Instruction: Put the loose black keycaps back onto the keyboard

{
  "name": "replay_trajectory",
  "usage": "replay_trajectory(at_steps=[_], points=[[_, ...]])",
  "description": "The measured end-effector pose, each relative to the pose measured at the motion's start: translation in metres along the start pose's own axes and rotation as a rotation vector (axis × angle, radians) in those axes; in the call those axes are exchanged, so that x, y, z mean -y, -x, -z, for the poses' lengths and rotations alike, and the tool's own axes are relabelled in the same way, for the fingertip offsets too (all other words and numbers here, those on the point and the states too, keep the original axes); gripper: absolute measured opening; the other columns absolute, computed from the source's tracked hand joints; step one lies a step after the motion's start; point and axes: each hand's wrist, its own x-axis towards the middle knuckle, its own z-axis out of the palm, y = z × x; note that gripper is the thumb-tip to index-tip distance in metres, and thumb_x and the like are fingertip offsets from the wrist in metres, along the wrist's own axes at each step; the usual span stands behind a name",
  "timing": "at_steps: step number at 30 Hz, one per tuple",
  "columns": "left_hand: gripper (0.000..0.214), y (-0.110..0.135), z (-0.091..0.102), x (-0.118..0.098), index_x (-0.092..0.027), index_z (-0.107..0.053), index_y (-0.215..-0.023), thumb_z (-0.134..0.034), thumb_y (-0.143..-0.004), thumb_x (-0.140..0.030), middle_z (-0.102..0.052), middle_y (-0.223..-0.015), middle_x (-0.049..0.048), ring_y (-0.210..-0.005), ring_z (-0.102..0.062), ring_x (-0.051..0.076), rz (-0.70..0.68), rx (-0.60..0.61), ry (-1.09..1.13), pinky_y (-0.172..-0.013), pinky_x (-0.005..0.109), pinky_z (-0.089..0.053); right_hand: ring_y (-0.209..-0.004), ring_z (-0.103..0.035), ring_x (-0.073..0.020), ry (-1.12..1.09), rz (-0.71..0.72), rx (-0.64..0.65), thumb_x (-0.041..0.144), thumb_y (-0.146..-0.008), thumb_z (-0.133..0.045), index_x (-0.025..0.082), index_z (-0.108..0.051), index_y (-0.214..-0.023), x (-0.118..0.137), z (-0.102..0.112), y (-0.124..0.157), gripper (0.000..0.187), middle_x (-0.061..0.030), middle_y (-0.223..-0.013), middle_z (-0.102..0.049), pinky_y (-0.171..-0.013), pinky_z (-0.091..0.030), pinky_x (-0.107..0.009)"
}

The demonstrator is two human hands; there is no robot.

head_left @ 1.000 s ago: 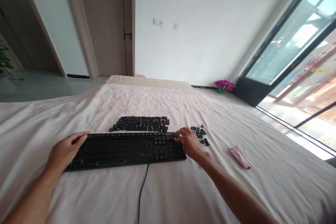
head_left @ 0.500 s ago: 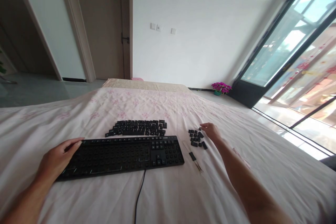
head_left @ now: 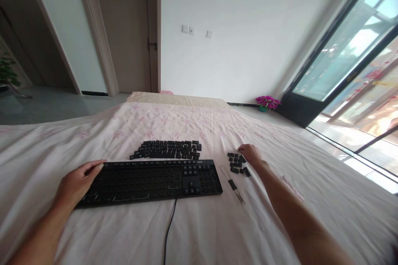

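Note:
A black keyboard [head_left: 139,182] lies on the bedsheet, its main key area and number pad bare of keycaps, while the top row and the arrow cluster have theirs. My left hand [head_left: 77,182] grips its left end, thumb on the top edge and fingers mostly hidden. Beyond the keyboard, loose black keycaps [head_left: 169,150] lie in rows. My right hand [head_left: 251,153] is at the far edge of a smaller group of keycaps [head_left: 238,163], fingertips pinched low at a keycap that they nearly hide. A keycap puller [head_left: 232,184] with wire ends lies nearer me.
The keyboard's cable [head_left: 169,227] runs toward me over the pink flowered sheet [head_left: 199,232]. Past the bed are a door [head_left: 124,29], a white wall [head_left: 217,62] and a pot of magenta flowers [head_left: 267,102]. A glass door [head_left: 336,66] stands at the right.
The view has shifted slightly, moving everything a little right. My right hand has drawn slightly left against the small keycap group, its fingertips now covering the far keycap. My left hand keeps its hold.

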Motion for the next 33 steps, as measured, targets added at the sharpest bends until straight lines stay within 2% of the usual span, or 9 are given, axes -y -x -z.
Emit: replay_trajectory(at_steps=[4,7,10,15,20,25,33], points=[[0.043,0.001,0.001,-0.003,-0.032,-0.065,-0.113,-0.044,-0.084,-0.055,-0.069,-0.104,-0.0008,-0.090,-0.062,0.019,0.009,0.000,-0.005,-0.077,0.025,-0.042,-0.087,-0.063,-0.0217,-0.036,0.026,-0.036,0.028,-0.072,-0.062,0.024,-0.075,-0.090,0.016,0.010,0.010,0.023,-0.0048,-0.091,-0.072,-0.073,-0.042,-0.028],[0.043,0.001,0.002,-0.003,-0.032,-0.065,-0.113,-0.044,-0.084,-0.055,-0.069,-0.105,-0.0007,-0.090,-0.062,0.019,0.004,-0.003,-0.006,-0.076,0.025,-0.042,-0.080,-0.064,-0.0187,-0.097,0.083,-0.034,0.034,-0.076,-0.060,0.026,-0.074,-0.094,0.040,0.011,0.030,0.025,-0.0019,-0.086,-0.072,-0.069,-0.043,-0.026],[0.043,0.001,0.001,-0.002,-0.031,-0.065,-0.113,-0.045,-0.084,-0.055,-0.070,-0.101,-0.0004,-0.087,-0.062,0.018,-0.014,-0.015,-0.009,-0.074,0.025,-0.042,-0.071,-0.063,-0.0157,-0.235,0.219,0.026,0.036,-0.076,-0.061,0.026,-0.073,-0.094,0.070,0.005,0.059,0.024,0.0008,-0.080,-0.072,-0.065,-0.044,-0.025],[0.044,0.001,0.000,0.001,-0.030,-0.066,-0.114,-0.047,-0.082,-0.055,-0.071,-0.094,-0.0004,-0.075,-0.061,0.016,-0.016,-0.032,-0.028,-0.069,0.024,-0.042,-0.079,-0.064,-0.0166,-0.357,0.479,0.062,0.030,-0.077,-0.063,0.026,-0.074,-0.083,0.108,-0.001,0.095,0.013,0.0006,-0.088,-0.072,-0.075,-0.046,-0.027],[0.043,0.000,-0.001,0.002,-0.028,-0.067,-0.113,-0.049,-0.082,-0.052,-0.072,-0.096,-0.0001,-0.075,-0.060,0.015,-0.041,-0.049,-0.019,-0.069,0.023,-0.043,-0.086,-0.063,-0.0168,-0.262,0.611,0.048,0.022,-0.079,-0.061,0.026,-0.074,-0.084,0.120,0.001,0.104,0.014,0.0008,-0.089,-0.072,-0.081,-0.045,-0.028],[0.042,0.002,0.000,-0.001,-0.028,-0.067,-0.112,-0.050,-0.082,-0.051,-0.072,-0.094,-0.0006,-0.073,-0.060,0.015,-0.045,-0.053,-0.011,-0.068,0.023,-0.043,-0.087,-0.061,-0.0173,-0.155,0.690,0.066,0.022,-0.086,-0.054,0.025,-0.074,-0.086,0.125,0.004,0.108,0.020,-0.0017,-0.091,-0.072,-0.079,-0.046,-0.028],[0.042,0.001,0.001,-0.001,-0.028,-0.067,-0.113,-0.050,-0.082,-0.051,-0.072,-0.097,0.0007,-0.082,-0.063,0.017,-0.037,-0.053,-0.006,-0.072,0.024,-0.044,-0.086,-0.059,-0.0170,-0.036,0.782,0.083,0.020,-0.091,-0.044,0.023,-0.073,-0.086,0.131,0.010,0.115,0.029,-0.0055,-0.090,-0.070,-0.077,-0.045,-0.027]])
